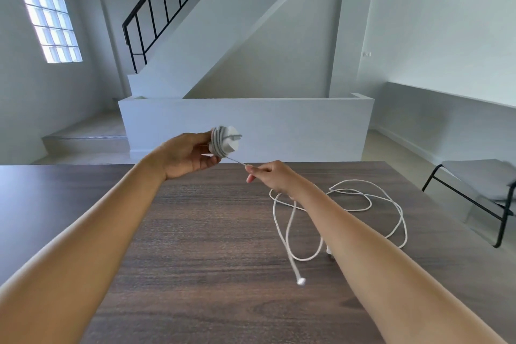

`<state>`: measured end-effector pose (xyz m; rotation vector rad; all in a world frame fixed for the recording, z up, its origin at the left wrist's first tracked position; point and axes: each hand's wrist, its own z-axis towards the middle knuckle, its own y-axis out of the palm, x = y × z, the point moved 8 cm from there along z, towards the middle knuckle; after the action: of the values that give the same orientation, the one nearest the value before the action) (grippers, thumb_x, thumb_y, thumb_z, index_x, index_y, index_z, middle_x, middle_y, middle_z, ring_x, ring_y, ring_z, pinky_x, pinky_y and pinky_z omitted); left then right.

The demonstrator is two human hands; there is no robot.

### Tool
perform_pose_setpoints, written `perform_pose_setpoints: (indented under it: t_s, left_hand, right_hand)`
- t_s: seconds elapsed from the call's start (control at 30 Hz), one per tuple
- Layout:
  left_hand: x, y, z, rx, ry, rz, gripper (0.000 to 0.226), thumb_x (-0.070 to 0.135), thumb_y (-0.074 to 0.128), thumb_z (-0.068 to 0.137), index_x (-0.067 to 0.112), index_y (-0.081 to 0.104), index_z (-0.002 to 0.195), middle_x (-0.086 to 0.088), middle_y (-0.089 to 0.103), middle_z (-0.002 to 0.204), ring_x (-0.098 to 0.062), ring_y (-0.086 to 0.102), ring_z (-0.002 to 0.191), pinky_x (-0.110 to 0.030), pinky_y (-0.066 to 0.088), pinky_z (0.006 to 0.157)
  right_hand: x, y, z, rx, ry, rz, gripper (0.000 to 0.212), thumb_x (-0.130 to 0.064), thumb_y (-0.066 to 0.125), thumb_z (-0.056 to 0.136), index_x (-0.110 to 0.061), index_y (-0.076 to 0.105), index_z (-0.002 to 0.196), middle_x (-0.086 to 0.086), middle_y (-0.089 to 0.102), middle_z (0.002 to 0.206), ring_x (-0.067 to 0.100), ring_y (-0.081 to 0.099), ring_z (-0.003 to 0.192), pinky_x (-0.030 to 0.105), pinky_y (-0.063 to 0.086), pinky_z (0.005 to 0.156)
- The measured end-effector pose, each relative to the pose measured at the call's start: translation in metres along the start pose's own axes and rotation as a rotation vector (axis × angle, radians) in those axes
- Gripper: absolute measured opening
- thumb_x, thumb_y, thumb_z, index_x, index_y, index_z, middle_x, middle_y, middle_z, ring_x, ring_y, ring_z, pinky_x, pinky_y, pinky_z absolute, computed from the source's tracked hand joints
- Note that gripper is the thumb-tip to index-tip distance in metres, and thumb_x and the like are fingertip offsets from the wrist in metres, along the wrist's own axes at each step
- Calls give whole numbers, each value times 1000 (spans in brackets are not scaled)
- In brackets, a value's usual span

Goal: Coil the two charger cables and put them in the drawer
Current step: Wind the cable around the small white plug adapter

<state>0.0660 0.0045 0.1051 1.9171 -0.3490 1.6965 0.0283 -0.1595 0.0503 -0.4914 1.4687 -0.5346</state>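
Observation:
My left hand [187, 155] holds up a white charger block [224, 142] above the far part of the table, with a grey cable wound around it in several turns. A short taut stretch of that grey cable [236, 161] runs down to my right hand [269, 176], which pinches its end. A second cable, white [349, 195], lies in loose tangled loops on the table under and right of my right forearm, its small white plug end [301, 281] toward me. No drawer is in view.
The dark wood-grain table [195, 232] fills the lower view. A black-framed chair with a grey seat [480, 184] stands at the right. Beyond the table are a low white wall [245, 120] and a staircase with a black railing.

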Motion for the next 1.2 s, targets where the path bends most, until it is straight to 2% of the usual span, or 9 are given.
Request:
perform_pose_setpoints:
  t_s: [0.03,0.07,0.23,0.5,0.6,0.73,0.9,1.0,1.2]
  left_hand:
    - [-2,4,-4,-97,-42,88,24,24,51,93,4,63,97,-10,61,85,-16,60,69,-22,56,58]
    - [-4,10,-10,-209,-98,188,28,29,60,87,3,66,97,-10,63,84,-15,61,67,-22,56,59]
    - [-27,18,-25,-442,-393,905,49,36,66,85,-8,66,105,-11,62,84,-14,55,67,-21,49,62]
    - [-16,-5,12,193,-115,1599,40,31,49,95,4,55,65,-6,53,63,-18,49,60,-24,38,56]
    - [5,6,6,481,150,1698,32,16,38,97,-3,60,84,-20,60,86,-33,55,87,-37,45,71]
    - [23,-19,-2,777,367,1292,36,19,35,97,-5,58,83,-21,49,88,-36,52,77,-39,44,66]
    - [2,-58,5,873,194,517,36,29,48,94,10,50,63,-8,54,62,-22,52,55,-27,41,54]
    - [-16,-50,17,692,101,-40,13,15,54,94,8,59,84,-7,65,82,-15,63,69,-27,55,67]
    - [-14,-28,17,343,56,-265,17,18,53,96,4,61,91,-9,61,85,-15,58,74,-22,56,54]
  right_hand:
    - [4,-5,2,22,13,-7,47,-61,53,87,-20,76,83,2,51,56,11,28,67,29,38,69]
    - [7,-11,3,43,19,-20,48,-62,56,84,-19,76,79,1,55,56,32,67,84,29,39,70]
    - [8,-36,2,121,8,-95,43,-53,71,77,-11,72,70,-6,46,52,9,39,50,23,35,55]
    - [-41,-32,-7,135,-96,-170,32,-37,63,88,-13,70,68,-10,41,36,5,35,41,23,32,49]
    - [-49,-18,-11,91,-108,-166,31,-31,56,93,-15,71,72,-10,48,46,9,39,46,25,34,53]
    - [-45,-3,-17,-8,-78,-106,32,-30,49,97,-15,71,80,-9,49,59,8,39,50,22,33,53]
    - [-37,26,-22,-198,-53,-164,35,-32,41,102,-13,71,100,-5,51,69,9,48,64,25,41,64]
    - [-30,37,-20,-243,-54,-210,36,-29,39,102,-8,68,108,0,54,69,14,54,67,25,45,62]
    - [-6,25,-7,-177,-3,-167,30,-22,46,100,-3,68,92,4,64,70,14,63,60,23,55,60]
